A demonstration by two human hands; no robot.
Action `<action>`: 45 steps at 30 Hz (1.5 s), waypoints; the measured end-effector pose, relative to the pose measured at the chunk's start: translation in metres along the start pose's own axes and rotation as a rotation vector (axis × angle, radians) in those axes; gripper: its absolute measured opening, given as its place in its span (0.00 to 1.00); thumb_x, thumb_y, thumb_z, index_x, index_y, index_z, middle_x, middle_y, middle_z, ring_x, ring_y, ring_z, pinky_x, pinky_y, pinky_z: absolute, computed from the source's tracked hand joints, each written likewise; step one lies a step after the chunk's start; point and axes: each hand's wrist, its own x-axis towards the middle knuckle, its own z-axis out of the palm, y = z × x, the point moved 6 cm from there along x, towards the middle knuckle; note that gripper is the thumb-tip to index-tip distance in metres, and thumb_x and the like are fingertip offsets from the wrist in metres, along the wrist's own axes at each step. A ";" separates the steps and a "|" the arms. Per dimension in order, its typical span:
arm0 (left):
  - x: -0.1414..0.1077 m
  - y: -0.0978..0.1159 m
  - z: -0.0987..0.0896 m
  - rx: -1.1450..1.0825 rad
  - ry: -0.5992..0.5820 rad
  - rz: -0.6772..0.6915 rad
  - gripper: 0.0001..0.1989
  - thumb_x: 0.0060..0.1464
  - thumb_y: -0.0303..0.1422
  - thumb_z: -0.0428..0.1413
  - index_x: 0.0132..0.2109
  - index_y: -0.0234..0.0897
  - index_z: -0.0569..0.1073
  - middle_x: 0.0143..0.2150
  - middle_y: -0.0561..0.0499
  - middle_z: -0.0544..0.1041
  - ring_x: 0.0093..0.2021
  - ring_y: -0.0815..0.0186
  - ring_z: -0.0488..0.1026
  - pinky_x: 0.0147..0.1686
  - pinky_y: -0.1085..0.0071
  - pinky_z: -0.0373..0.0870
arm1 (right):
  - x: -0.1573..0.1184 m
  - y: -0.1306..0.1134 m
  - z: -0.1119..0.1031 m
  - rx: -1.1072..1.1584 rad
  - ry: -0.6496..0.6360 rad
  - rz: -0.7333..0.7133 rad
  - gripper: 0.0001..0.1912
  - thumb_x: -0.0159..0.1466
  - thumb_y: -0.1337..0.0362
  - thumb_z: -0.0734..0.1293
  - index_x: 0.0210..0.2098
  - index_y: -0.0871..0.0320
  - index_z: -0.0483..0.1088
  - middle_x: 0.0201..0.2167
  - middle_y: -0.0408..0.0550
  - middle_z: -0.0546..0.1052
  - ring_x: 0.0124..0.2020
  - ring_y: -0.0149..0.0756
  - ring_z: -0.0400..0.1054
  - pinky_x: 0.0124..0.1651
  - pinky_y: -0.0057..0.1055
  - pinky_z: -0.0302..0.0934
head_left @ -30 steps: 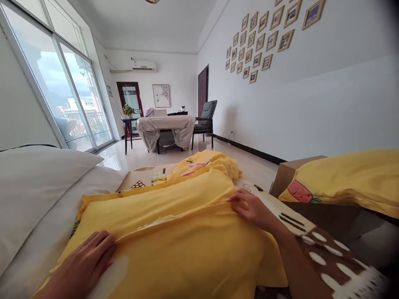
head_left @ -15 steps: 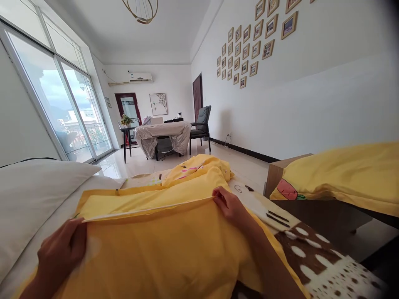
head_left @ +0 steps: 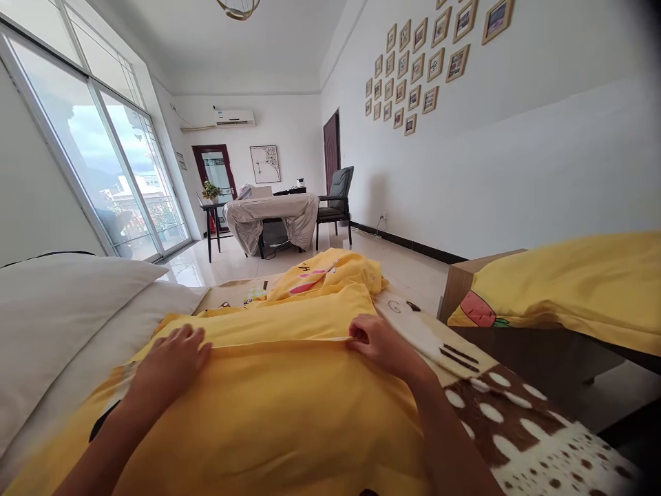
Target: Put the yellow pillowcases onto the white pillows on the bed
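A yellow pillowcase [head_left: 279, 406] with a straight open edge lies spread in front of me on the bed. My right hand [head_left: 379, 344] pinches that edge near its right end, thumb and fingers closed on the cloth. On the left part of the edge rests my left hand [head_left: 173, 358], palm down, fingers stretched out and a little bent over the fabric. Beyond the edge, a bunched yellow cloth [head_left: 330, 272] with a printed pink figure lies on the far part of the bed.
White pillows [head_left: 67, 303] lie at the left. A patterned brown and cream blanket [head_left: 496, 406] covers the bed on the right. Beside it, a yellow pillow [head_left: 568, 289] with a carrot print rests on a wooden cabinet [head_left: 457, 289]. Farther off stand a covered table [head_left: 273, 207] and a black chair [head_left: 338, 200].
My left hand has let go of the left end of the edge and moved right and inward onto the cloth. My right hand keeps its pinch. The view has shifted slightly.
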 end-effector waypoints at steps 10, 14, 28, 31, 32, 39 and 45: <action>0.013 0.223 0.007 -0.147 -0.065 0.595 0.11 0.51 0.20 0.47 0.40 0.34 0.69 0.36 0.46 0.72 0.37 0.60 0.70 0.34 0.65 0.66 | -0.002 0.003 0.004 0.042 -0.087 -0.029 0.04 0.58 0.69 0.61 0.26 0.57 0.64 0.26 0.43 0.70 0.28 0.32 0.62 0.31 0.29 0.57; 0.015 0.214 0.027 -0.260 0.096 0.544 0.07 0.53 0.21 0.48 0.37 0.35 0.67 0.36 0.48 0.71 0.36 0.61 0.67 0.35 0.66 0.66 | 0.000 0.003 0.003 0.009 -0.036 -0.030 0.04 0.56 0.70 0.61 0.25 0.57 0.63 0.27 0.44 0.70 0.29 0.32 0.62 0.32 0.30 0.57; -0.019 0.205 0.033 -0.296 0.525 0.622 0.09 0.57 0.20 0.46 0.34 0.35 0.68 0.32 0.48 0.68 0.33 0.64 0.62 0.33 0.66 0.58 | -0.004 0.001 0.000 -0.020 -0.063 0.078 0.05 0.55 0.69 0.61 0.24 0.56 0.61 0.20 0.39 0.66 0.22 0.28 0.58 0.25 0.26 0.50; -0.019 0.205 0.037 -0.324 0.478 0.623 0.09 0.57 0.21 0.46 0.32 0.35 0.67 0.32 0.48 0.68 0.33 0.64 0.62 0.33 0.66 0.59 | -0.003 0.002 0.002 -0.005 -0.075 0.079 0.04 0.55 0.68 0.62 0.24 0.57 0.61 0.20 0.39 0.66 0.22 0.28 0.58 0.25 0.26 0.51; -0.019 0.205 0.038 -0.321 0.464 0.620 0.09 0.56 0.21 0.47 0.32 0.35 0.67 0.31 0.48 0.68 0.32 0.64 0.62 0.32 0.66 0.59 | -0.003 0.002 0.003 -0.002 -0.077 0.082 0.04 0.55 0.68 0.62 0.24 0.57 0.62 0.20 0.39 0.66 0.22 0.28 0.58 0.25 0.26 0.51; -0.017 0.206 0.039 -0.363 0.392 0.603 0.09 0.56 0.21 0.47 0.31 0.35 0.67 0.32 0.48 0.68 0.33 0.64 0.62 0.33 0.66 0.63 | -0.002 0.002 0.007 -0.030 -0.100 0.076 0.04 0.56 0.67 0.62 0.25 0.57 0.63 0.20 0.40 0.67 0.23 0.29 0.59 0.26 0.27 0.52; -0.015 0.201 0.037 -0.517 0.337 0.539 0.08 0.52 0.25 0.49 0.26 0.36 0.66 0.27 0.49 0.68 0.32 0.64 0.63 0.33 0.66 0.64 | -0.003 0.000 0.009 -0.104 -0.139 0.067 0.04 0.56 0.69 0.61 0.26 0.57 0.63 0.21 0.40 0.68 0.23 0.29 0.59 0.26 0.27 0.52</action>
